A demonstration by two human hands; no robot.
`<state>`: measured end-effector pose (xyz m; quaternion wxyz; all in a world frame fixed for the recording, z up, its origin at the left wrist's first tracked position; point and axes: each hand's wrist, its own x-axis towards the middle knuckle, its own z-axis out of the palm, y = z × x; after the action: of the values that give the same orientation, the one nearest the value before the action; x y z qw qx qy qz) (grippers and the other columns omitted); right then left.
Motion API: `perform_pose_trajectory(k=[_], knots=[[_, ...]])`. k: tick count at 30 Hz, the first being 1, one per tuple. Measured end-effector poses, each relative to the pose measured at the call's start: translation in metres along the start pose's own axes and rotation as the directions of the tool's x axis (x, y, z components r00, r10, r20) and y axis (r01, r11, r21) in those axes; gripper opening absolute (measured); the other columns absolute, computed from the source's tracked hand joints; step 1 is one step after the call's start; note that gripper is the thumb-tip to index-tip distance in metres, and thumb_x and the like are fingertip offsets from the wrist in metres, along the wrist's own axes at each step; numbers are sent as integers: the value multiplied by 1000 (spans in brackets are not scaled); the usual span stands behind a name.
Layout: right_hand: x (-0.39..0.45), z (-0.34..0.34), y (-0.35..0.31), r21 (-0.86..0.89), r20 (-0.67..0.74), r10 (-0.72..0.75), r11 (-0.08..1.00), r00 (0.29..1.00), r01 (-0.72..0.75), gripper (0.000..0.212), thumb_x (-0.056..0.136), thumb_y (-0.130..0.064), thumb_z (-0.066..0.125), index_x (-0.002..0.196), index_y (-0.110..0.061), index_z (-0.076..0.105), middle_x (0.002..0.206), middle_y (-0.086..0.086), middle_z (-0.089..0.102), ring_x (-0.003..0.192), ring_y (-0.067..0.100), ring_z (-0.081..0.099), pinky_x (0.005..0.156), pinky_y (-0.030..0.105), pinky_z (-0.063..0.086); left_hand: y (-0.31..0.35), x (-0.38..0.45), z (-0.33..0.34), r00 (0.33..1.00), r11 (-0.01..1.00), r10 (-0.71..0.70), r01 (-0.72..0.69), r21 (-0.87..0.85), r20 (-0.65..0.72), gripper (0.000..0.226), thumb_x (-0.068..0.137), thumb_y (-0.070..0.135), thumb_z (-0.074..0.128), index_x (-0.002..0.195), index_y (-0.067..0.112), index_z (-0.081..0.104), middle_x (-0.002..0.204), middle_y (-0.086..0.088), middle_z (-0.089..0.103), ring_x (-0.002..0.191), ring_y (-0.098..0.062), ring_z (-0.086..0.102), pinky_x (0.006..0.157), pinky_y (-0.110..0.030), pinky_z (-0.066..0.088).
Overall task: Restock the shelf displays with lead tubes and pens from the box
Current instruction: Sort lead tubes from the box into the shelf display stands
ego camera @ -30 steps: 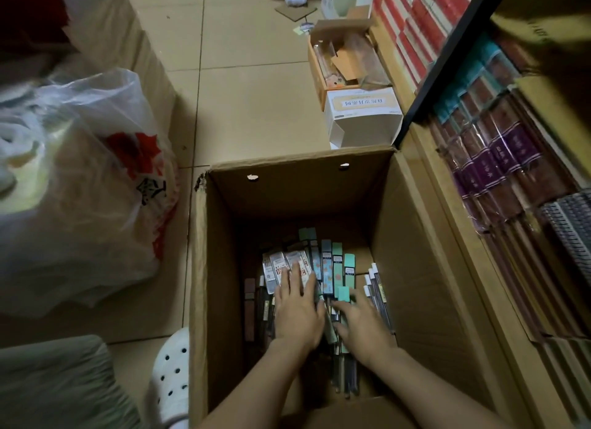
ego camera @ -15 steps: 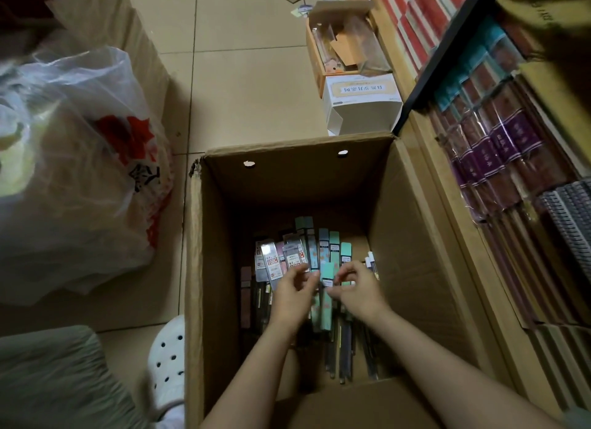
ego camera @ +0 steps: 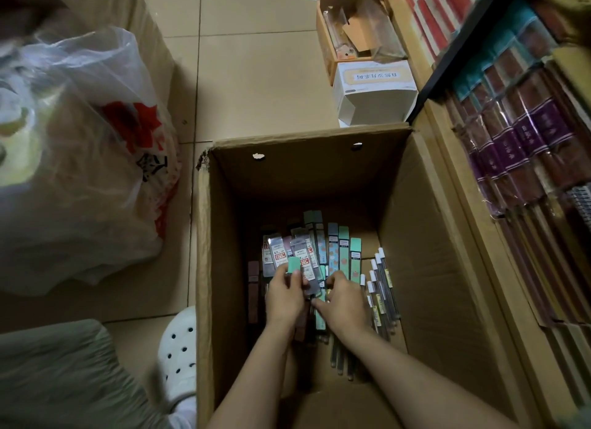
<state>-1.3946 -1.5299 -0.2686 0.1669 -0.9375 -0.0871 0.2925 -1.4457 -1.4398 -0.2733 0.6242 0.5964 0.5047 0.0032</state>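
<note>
Deep in the box (ego camera: 425,236), left hand (ego camera: 283,296) grips packs (ego camera: 299,265).

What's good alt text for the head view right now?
Seen from above, two hands reach into an open cardboard box on a tiled floor: the left hand grips a few packaged pens, the right hand sorts the packs beside them. A stocked shelf stands to the right, a plastic bag to the left.

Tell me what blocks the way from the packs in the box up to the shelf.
Only the box's tall right wall stands between the packs and the shelf. Both the left hand and right hand already touch the packs; lifting them over the open top looks clear.
</note>
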Motion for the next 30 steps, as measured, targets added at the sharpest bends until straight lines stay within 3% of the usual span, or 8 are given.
perform_pose_trajectory(k=[4, 9, 12, 15, 18, 22, 26, 30], knots=[[-1, 0, -2, 13, 32, 56, 998, 998, -57, 32, 83, -21, 75, 110, -17, 58, 103, 4, 66, 95, 22, 64, 77, 31, 55, 1, 1, 3, 999, 998, -28, 27, 49, 20, 28, 103, 17, 40, 129, 14, 50, 99, -5, 67, 96, -23, 64, 89, -46, 54], [6, -33, 20, 254, 127, 171, 947, 977, -199, 21, 82, -17, 76, 96, -17, 61, 87, -2, 64, 84, 7, 56, 81, 24, 50, 1, 0, 1, 993, 989, -113, 115, -89, 24, 19, 102, 14, 39, 113, 11, 55, 88, -2, 64, 77, -15, 59, 75, -35, 50], [5, -54, 26, 438, 174, 80, 886, 981, -150, 32, 80, -14, 77, 109, -18, 63, 71, -3, 63, 76, 10, 63, 86, 32, 56, 8, -3, 3, 989, 982, -102, 117, -147, 104, 19, 103, 15, 39, 113, 9, 55, 89, -4, 62, 74, -13, 58, 70, -29, 48], [1, -58, 14, 545, 188, -39, 836, 981, -71, 32, 77, -10, 80, 99, -26, 63, 75, -2, 68, 76, 14, 68, 73, 31, 58, 15, -9, 6, 982, 992, 2, 21, -125, 186, 21, 101, 31, 48, 109, 16, 59, 95, 1, 67, 79, -4, 64, 63, -18, 49], [3, -46, 0, 543, 199, -126, 840, 972, -2, 26, 78, -9, 79, 96, -25, 67, 84, 2, 70, 81, 15, 69, 71, 25, 57, 15, -9, 6, 984, 985, 54, -24, -172, 172, 13, 98, 32, 52, 103, 22, 59, 94, 0, 67, 78, 2, 66, 57, -9, 48], [13, -28, -8, 448, 180, -191, 889, 965, 93, 20, 86, -13, 71, 101, -26, 70, 94, -12, 68, 82, 1, 65, 70, 13, 52, 10, 3, -2, 999, 975, -47, 49, -216, 15, 25, 100, 27, 49, 120, 14, 55, 106, -5, 66, 95, -18, 66, 74, -29, 55], [27, -12, -21, 167, -31, -194, 966, 980, 197, 29, 91, -20, 65, 120, -18, 62, 116, 0, 60, 100, 13, 60, 88, 30, 53, 0, 12, -6, 981, 987, -62, 33, -160, -183, 16, 100, 26, 50, 115, 23, 55, 105, 2, 65, 90, -10, 62, 67, -23, 46], [38, -3, -34, 85, -55, -206, 974, 977, 210, 43, 85, -29, 73, 124, -21, 57, 121, 0, 55, 111, 18, 55, 92, 35, 50, -1, 13, -3, 992, 997, -3, -8, -83, -128, 14, 99, 30, 50, 112, 30, 56, 96, 11, 64, 84, 2, 62, 58, -11, 42]])
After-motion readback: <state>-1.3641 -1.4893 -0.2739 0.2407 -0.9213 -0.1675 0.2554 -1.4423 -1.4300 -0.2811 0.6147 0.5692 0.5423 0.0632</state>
